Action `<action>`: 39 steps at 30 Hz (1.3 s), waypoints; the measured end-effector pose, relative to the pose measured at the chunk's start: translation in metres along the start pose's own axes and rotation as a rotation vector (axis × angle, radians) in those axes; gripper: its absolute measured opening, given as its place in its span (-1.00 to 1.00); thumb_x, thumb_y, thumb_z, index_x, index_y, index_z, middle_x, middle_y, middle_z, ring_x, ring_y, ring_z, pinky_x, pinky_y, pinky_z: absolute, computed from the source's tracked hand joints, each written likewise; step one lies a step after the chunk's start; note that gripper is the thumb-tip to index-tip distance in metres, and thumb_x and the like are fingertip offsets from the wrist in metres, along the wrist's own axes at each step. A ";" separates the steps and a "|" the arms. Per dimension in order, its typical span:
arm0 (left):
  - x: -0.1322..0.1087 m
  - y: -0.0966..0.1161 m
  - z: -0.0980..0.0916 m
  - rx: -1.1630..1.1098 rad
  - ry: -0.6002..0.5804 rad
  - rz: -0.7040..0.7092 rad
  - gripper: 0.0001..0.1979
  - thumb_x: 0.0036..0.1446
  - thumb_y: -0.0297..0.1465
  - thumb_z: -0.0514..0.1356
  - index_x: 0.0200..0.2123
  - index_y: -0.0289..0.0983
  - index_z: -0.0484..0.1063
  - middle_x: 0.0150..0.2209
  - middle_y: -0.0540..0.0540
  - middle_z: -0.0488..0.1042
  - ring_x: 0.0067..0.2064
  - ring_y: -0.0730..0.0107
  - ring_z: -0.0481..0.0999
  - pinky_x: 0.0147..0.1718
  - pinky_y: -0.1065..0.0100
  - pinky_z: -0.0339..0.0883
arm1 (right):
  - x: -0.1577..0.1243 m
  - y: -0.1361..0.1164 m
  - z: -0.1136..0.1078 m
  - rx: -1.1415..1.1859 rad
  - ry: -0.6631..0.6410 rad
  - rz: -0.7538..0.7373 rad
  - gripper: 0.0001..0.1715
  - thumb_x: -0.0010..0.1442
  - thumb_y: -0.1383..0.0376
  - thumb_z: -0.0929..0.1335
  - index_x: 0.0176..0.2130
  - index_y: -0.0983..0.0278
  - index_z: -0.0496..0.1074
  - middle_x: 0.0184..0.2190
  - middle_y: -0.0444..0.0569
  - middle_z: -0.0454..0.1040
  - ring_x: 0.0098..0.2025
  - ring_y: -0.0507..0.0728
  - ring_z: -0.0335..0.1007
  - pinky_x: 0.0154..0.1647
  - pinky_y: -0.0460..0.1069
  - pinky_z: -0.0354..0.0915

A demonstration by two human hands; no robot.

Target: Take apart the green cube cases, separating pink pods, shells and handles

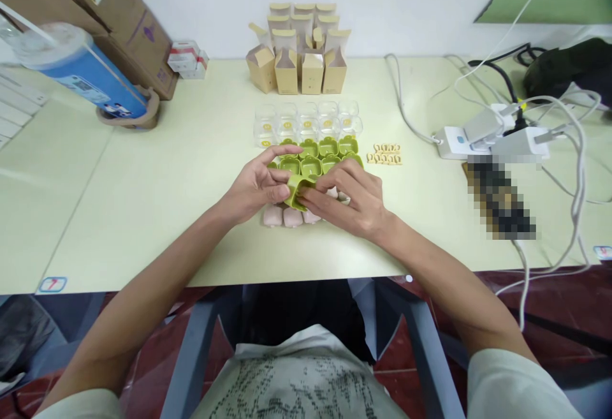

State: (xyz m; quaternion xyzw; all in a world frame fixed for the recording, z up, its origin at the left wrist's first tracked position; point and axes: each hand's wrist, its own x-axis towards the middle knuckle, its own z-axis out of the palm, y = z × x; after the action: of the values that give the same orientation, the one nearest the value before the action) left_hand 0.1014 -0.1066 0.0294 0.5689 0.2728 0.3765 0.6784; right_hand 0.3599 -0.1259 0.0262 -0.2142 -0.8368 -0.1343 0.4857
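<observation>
My left hand [261, 186] pinches a small green plastic cup [293, 191] between thumb and fingers, its index finger stretched out above. The fingers of my right hand [351, 199] reach into the cup's opening; whether they hold something inside is hidden. Just beyond my hands sit rows of similar green cups [312, 165]. Behind those stand clear plastic covers [307, 124] with yellow round marks. Pale pink rounded pieces [292, 217] lie below my hands, partly covered by them. To the right is a group of small cream-yellow pieces [385, 158].
Open small cardboard boxes [312, 74] stand against the wall. At left are a blue drink cup [102, 78] in a holder, a large carton [129, 36] and small white-red boxes [188, 60]. White power strips [461, 143], cables and a pixelated object [502, 199] occupy the right.
</observation>
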 end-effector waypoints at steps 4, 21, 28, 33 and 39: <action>0.000 0.000 0.001 0.016 -0.003 -0.017 -0.08 0.12 0.09 0.70 0.40 -0.10 0.47 -0.25 -0.10 0.77 -0.27 0.12 0.85 -0.28 0.31 0.71 | 0.007 -0.003 -0.001 -0.017 0.059 -0.033 -0.80 0.43 0.36 0.62 -0.05 0.07 0.68 -0.30 -0.08 0.59 -0.25 0.16 0.44 -0.37 0.08 0.39; -0.001 -0.001 0.007 0.015 0.009 -0.017 -0.09 0.10 -0.08 0.75 0.37 -0.16 0.46 -0.11 -0.19 0.83 -0.14 0.09 0.91 -0.20 0.35 0.74 | 0.000 -0.003 0.004 0.088 -0.142 0.216 -0.77 0.62 0.16 0.48 -0.15 0.07 0.72 -0.34 -0.04 0.45 -0.23 0.19 0.43 -0.23 0.13 0.50; -0.001 0.002 0.003 0.068 0.070 -0.002 -0.08 0.08 0.15 0.70 0.32 -0.17 0.50 -0.27 -0.09 0.77 -0.32 0.10 0.84 -0.36 0.29 0.71 | -0.003 0.003 0.004 0.338 -0.007 0.244 -0.79 0.59 0.10 0.52 0.13 0.06 0.73 -0.09 0.04 0.53 -0.06 0.23 0.55 -0.28 0.09 0.55; 0.000 0.002 0.002 0.068 0.057 0.004 -0.14 0.04 0.10 0.74 0.20 -0.15 0.47 -0.29 -0.07 0.77 -0.33 0.14 0.84 -0.34 0.31 0.70 | -0.001 -0.001 0.003 0.723 -0.076 0.581 -0.56 0.50 0.15 0.59 0.29 0.07 0.62 0.09 0.05 0.57 -0.16 0.13 0.53 -0.40 -0.03 0.52; -0.001 0.001 0.002 0.076 -0.031 -0.007 -0.24 0.12 -0.05 0.74 0.15 -0.14 0.42 -0.18 -0.13 0.83 -0.23 0.20 0.86 -0.23 0.36 0.66 | 0.000 0.009 0.002 1.004 -0.268 0.790 -0.58 0.26 0.18 0.72 0.07 0.18 0.75 -0.02 -0.01 0.65 -0.20 0.07 0.42 -0.34 -0.07 0.46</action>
State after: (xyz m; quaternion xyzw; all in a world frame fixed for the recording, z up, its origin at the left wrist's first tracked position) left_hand 0.1019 -0.1087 0.0303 0.5992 0.2783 0.3547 0.6615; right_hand 0.3623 -0.1169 0.0254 -0.2678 -0.7092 0.4893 0.4311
